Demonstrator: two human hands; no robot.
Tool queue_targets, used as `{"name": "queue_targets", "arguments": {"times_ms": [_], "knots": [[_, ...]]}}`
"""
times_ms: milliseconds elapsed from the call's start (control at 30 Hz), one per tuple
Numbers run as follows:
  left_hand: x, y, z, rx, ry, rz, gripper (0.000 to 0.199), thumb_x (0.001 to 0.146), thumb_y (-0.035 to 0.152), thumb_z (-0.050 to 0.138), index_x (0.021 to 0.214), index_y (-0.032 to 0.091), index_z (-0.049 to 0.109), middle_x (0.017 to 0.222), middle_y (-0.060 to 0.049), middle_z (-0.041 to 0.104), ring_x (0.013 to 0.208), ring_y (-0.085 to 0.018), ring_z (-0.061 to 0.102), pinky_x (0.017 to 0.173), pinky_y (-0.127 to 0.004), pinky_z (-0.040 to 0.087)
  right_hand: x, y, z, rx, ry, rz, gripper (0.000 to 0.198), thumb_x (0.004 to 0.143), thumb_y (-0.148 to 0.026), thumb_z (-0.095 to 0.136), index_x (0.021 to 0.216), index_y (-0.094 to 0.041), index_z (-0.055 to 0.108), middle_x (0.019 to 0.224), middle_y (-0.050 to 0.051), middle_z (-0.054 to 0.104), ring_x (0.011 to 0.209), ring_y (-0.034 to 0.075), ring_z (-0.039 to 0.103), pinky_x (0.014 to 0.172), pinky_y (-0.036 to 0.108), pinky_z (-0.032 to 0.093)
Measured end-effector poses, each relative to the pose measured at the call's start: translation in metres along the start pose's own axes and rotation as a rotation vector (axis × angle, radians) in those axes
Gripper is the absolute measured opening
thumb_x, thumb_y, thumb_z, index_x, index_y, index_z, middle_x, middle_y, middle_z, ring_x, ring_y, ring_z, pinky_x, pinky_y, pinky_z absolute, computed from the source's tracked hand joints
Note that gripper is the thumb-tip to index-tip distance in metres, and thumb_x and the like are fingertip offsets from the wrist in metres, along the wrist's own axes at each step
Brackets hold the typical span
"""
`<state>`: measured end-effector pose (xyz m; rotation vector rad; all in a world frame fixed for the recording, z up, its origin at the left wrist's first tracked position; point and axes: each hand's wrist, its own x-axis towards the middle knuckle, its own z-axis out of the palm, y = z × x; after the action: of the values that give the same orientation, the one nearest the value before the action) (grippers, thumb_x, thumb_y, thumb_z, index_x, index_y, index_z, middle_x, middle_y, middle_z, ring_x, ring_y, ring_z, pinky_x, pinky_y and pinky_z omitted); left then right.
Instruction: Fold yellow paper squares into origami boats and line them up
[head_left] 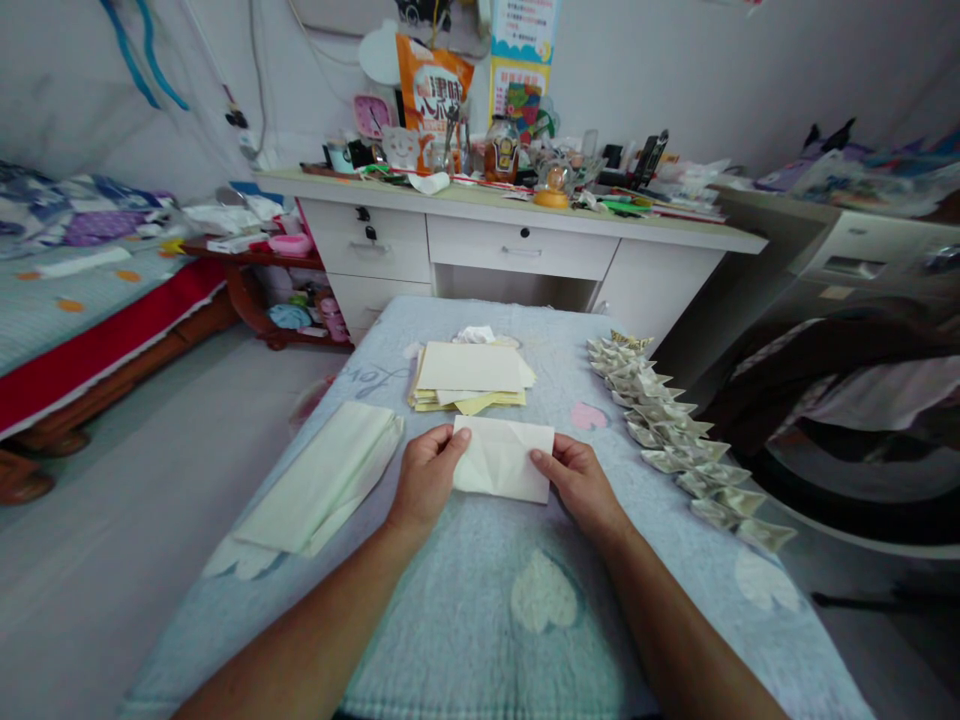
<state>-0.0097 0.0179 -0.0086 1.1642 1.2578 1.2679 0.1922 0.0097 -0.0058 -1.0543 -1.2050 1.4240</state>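
A creased, folded sheet of cream paper (pixel 502 462) is stretched between my two hands, just above or on the blue cloth. My left hand (pixel 429 468) pinches its left edge, thumb on top. At the right edge my right hand (pixel 579 478) grips it the same way. Directly beyond it lies a stack of cream and yellow paper (pixel 471 368). To the left of my left hand rests a long folded bundle of pale paper (pixel 326 478). Folded paper boats (pixel 664 420) stand in rows along the right side.
The blue cloth (pixel 442 640) with heart patterns covers the table. A crumpled white scrap (pixel 475 335) sits behind the stack. Beyond stands a white desk (pixel 517 235) crowded with jars and a snack bag (pixel 433 100). A washing machine (pixel 862 260) is at right, a bed (pixel 82 290) at left.
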Motion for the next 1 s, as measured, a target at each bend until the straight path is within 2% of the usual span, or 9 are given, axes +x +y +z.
{"name": "queue_targets", "arguments": {"times_ms": [433,533,667,733,867,1000], "knots": [[0.0019,0.0013,-0.0016,0.063,0.026,-0.004,0.035,0.074,0.049,0.064,0.066,0.015,0.064,0.055,0.001,0.056,0.056,-0.014,0.050,0.048,-0.021,0.032,0.0001,0.0022,-0.0012,0.001,0.007,0.013,0.035,0.076,-0.043,0.071,0.102,-0.019,0.072,0.090,0.005,0.074,0.075,0.019,0.065,0.070,0.031,0.049],[0.0034,-0.0006,-0.0013,0.123,0.007,0.019,0.034,0.075,0.048,0.063,0.066,0.015,0.064,0.056,0.002,0.056,0.055,-0.013,0.049,0.049,-0.021,0.031,0.0010,0.0028,-0.0024,-0.042,0.034,0.019,0.035,0.075,-0.044,0.071,0.098,-0.018,0.072,0.085,0.005,0.073,0.071,0.019,0.064,0.065,0.030,0.049],[0.0036,-0.0031,0.0012,0.235,-0.014,0.091,0.027,0.080,0.042,0.058,0.074,0.016,0.063,0.060,0.004,0.055,0.055,-0.011,0.048,0.051,-0.021,0.032,0.0024,0.0050,-0.0044,-0.270,0.118,0.016,0.025,0.076,-0.040,0.066,0.083,-0.016,0.071,0.070,0.002,0.068,0.060,0.017,0.058,0.051,0.024,0.040],[0.0027,-0.0034,0.0026,0.308,0.007,0.130,0.023,0.080,0.039,0.058,0.071,0.017,0.058,0.057,0.006,0.049,0.053,-0.010,0.045,0.052,-0.021,0.030,0.0026,0.0055,-0.0052,-0.423,0.153,-0.006,0.020,0.078,-0.036,0.063,0.077,-0.017,0.068,0.065,0.001,0.065,0.056,0.015,0.053,0.047,0.023,0.034],[0.0008,-0.0027,0.0039,0.506,0.016,0.180,0.027,0.080,0.035,0.055,0.061,0.019,0.044,0.053,0.007,0.038,0.052,-0.010,0.039,0.053,-0.022,0.024,0.0022,0.0021,-0.0053,-0.759,0.193,-0.066,0.020,0.079,-0.032,0.057,0.065,-0.018,0.061,0.055,-0.002,0.054,0.050,0.012,0.044,0.047,0.024,0.025],[0.0012,-0.0017,0.0050,0.701,0.000,0.262,0.025,0.082,0.030,0.051,0.061,0.020,0.041,0.059,0.004,0.043,0.058,-0.013,0.042,0.056,-0.024,0.025,0.0019,-0.0042,-0.0043,-0.984,0.219,-0.080,0.027,0.079,-0.031,0.056,0.056,-0.020,0.049,0.050,-0.004,0.044,0.049,0.011,0.040,0.050,0.025,0.022]]}}
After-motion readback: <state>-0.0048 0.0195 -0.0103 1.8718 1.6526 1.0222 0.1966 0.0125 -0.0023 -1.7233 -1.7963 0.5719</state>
